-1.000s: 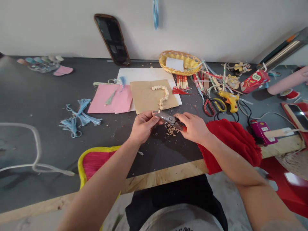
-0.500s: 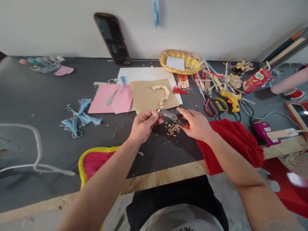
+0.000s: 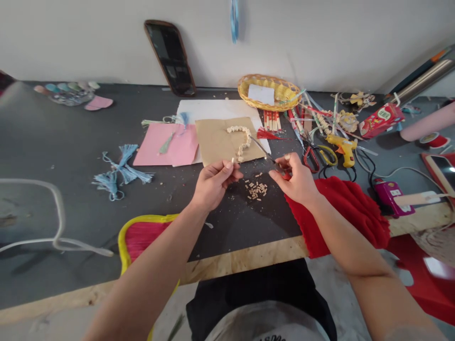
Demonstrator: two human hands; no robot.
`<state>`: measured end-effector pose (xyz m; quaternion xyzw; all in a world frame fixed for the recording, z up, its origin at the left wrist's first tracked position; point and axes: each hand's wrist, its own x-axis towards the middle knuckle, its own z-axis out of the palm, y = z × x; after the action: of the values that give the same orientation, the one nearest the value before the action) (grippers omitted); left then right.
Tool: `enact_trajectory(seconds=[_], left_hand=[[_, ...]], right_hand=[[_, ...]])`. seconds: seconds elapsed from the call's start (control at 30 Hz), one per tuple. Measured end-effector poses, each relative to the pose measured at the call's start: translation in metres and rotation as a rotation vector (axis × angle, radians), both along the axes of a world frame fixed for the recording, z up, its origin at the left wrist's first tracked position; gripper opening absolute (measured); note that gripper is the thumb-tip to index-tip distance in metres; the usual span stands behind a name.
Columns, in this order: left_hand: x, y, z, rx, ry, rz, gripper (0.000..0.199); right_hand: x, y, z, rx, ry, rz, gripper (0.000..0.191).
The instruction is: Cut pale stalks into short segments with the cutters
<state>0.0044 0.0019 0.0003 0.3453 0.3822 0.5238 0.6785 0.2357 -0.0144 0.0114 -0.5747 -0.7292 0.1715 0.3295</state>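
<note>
My left hand [image 3: 217, 183] is closed, thumb and forefinger pinching a small pale wooden piece [image 3: 232, 160] whose end sticks up. My right hand [image 3: 296, 180] is wrapped round a pair of scissors [image 3: 263, 149], their dark blades pointing up and left over the edge of a sheet of brown paper [image 3: 213, 137]. A curved row of small cream pieces [image 3: 245, 134] lies on that paper just beyond my left fingertips. Between the hands, a scatter of short cut wooden bits [image 3: 256, 190] lies on the dark tabletop [image 3: 170, 189].
Blue tassels [image 3: 122, 170] and pink paper [image 3: 163, 154] lie to the left. At the back stand a propped phone [image 3: 170, 57] and a wicker basket [image 3: 268, 104]. A yellow glue gun [image 3: 343, 148], a red cloth [image 3: 341, 213] and a drink carton [image 3: 382, 119] are on the right.
The scissors have come away from my left fingertips. My right hand has moved slightly right and turned, so the blades now point up and left. My left hand still pinches the small piece.
</note>
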Motion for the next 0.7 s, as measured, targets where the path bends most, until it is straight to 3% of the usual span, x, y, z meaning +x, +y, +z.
enact_trajectory(seconds=[0.2, 0.33, 0.4, 0.5, 0.6, 0.7], left_hand=[[0.001, 0.0, 0.0, 0.01, 0.01, 0.03, 0.026], [0.001, 0.0, 0.0, 0.014, 0.011, 0.046, 0.027], [0.001, 0.0, 0.0, 0.014, 0.014, 0.035, 0.027], [0.001, 0.0, 0.002, 0.0, 0.025, 0.025, 0.028], [0.001, 0.0, 0.002, -0.018, 0.042, 0.031, 0.03], [0.0, 0.001, 0.002, -0.014, 0.053, 0.028, 0.031]], right_hand=[[0.002, 0.006, 0.0, 0.027, -0.09, -0.01, 0.023], [0.005, 0.006, 0.006, -0.037, -0.056, -0.017, 0.029], [0.008, 0.006, 0.009, -0.166, 0.099, -0.039, 0.037], [0.01, 0.007, 0.012, -0.363, 0.511, -0.012, 0.042], [0.01, 0.008, 0.012, -0.497, 0.894, 0.111, 0.035], [0.008, 0.006, 0.012, -0.579, 1.079, 0.272, 0.029]])
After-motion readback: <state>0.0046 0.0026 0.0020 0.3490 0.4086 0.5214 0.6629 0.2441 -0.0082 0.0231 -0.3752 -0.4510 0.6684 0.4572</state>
